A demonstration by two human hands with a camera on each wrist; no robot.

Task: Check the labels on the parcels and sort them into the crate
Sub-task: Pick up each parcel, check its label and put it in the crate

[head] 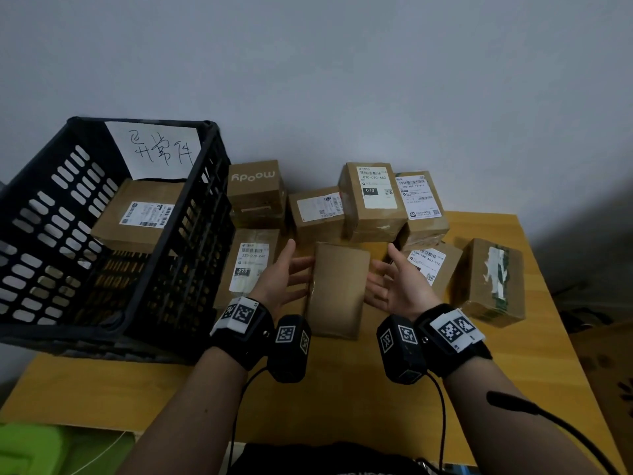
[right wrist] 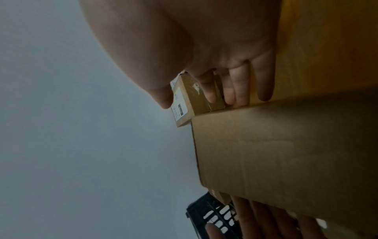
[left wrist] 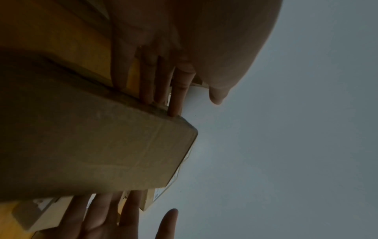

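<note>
On the desk (head: 411, 389) the black crate (head: 113, 234) at left holds one parcel (head: 137, 217), eight more remain outside, and both grips, left hand (head: 284, 279) and right hand (head: 399, 286), are spread flat beside the plain middle parcel (head: 337, 289).

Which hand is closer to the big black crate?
Left. The left hand is between the black crate and plain parcel; the right hand is beyond that parcel.
</note>
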